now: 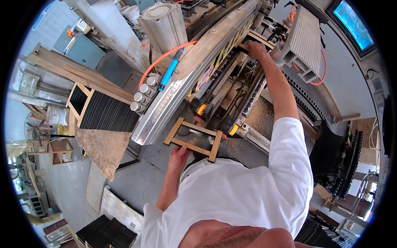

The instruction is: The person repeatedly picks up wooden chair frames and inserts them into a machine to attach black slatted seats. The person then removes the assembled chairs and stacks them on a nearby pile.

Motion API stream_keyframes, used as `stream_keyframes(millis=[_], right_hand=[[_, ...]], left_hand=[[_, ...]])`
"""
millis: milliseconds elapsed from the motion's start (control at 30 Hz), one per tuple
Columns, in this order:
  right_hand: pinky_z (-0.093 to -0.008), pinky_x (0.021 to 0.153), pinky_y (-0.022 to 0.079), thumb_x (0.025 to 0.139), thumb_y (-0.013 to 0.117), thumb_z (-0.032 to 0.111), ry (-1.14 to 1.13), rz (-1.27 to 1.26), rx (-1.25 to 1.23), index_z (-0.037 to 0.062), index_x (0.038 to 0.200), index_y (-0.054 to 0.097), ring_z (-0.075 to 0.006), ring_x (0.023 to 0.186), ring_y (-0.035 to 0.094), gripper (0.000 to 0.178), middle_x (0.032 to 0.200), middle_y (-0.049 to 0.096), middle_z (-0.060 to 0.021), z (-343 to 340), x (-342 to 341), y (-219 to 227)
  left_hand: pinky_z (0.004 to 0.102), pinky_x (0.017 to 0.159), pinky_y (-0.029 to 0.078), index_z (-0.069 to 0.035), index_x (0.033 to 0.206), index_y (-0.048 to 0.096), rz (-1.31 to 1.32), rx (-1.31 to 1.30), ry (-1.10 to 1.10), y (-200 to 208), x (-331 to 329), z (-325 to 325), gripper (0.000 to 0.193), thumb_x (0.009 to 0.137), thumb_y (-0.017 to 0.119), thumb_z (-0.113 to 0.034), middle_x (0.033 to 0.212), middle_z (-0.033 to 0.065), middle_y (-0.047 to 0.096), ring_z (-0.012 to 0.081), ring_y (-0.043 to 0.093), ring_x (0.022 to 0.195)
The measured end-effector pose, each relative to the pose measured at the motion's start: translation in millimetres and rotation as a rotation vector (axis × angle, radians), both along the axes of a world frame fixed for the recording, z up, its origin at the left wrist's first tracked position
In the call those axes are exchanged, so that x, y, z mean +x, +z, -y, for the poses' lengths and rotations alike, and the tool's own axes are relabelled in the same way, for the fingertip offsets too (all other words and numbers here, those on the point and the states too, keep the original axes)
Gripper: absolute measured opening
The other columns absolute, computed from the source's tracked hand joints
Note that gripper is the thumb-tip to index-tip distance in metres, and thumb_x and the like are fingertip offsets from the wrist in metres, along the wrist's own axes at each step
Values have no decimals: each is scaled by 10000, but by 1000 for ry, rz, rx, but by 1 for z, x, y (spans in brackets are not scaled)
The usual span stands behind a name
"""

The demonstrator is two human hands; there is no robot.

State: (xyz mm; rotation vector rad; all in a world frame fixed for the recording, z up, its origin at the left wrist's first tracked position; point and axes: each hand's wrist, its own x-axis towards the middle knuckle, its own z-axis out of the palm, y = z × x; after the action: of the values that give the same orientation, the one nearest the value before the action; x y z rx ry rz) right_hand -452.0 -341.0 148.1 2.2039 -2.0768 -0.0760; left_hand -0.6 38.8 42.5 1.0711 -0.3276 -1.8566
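Observation:
A small wooden frame [216, 144], with two long bars joined by crosspieces at the ends, hangs tilted in front of my waist. My left hand [178, 157] grips its near bar from below, with the fingers partly hidden. Stretched far forward, my right hand [257, 50] reaches into the machine bed [231, 82]. Its fingers are curled over light wooden bars [261, 39] that look like part of another frame; the fingertips are partly out of sight.
A long metal beam with a blue air gun [168, 75] and orange hose runs along the left. Yellow clamps [234, 129] sit at the bed's near end, beside sawdust [260, 113]. Stacked dark frames [108, 111] stand left; a ribbed metal housing [304, 39] and lit screen [351, 25] are at right.

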Motion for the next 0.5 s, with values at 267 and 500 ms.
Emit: stream_keyframes(millis=[267, 500], right_hand=[[-445, 788, 518, 698, 699, 85, 38, -118, 9, 72, 962, 663, -328, 950, 673, 268, 953, 701, -149, -2, 1, 5], [-444, 799, 517, 672, 749, 107, 105, -253, -22, 82, 966, 680, -317, 959, 673, 303, 978, 700, -136, 17, -18, -24]], left_hand=[[393, 971, 472, 2, 1236, 511, 53, -48, 30, -4, -19, -5, 350, 939, 592, -165, 1199, 105, 612, 235, 601, 1092], [413, 953, 476, -30, 1232, 530, 66, -6, 149, -4, -20, -24, 345, 928, 622, -164, 1192, 95, 625, 218, 606, 1084]])
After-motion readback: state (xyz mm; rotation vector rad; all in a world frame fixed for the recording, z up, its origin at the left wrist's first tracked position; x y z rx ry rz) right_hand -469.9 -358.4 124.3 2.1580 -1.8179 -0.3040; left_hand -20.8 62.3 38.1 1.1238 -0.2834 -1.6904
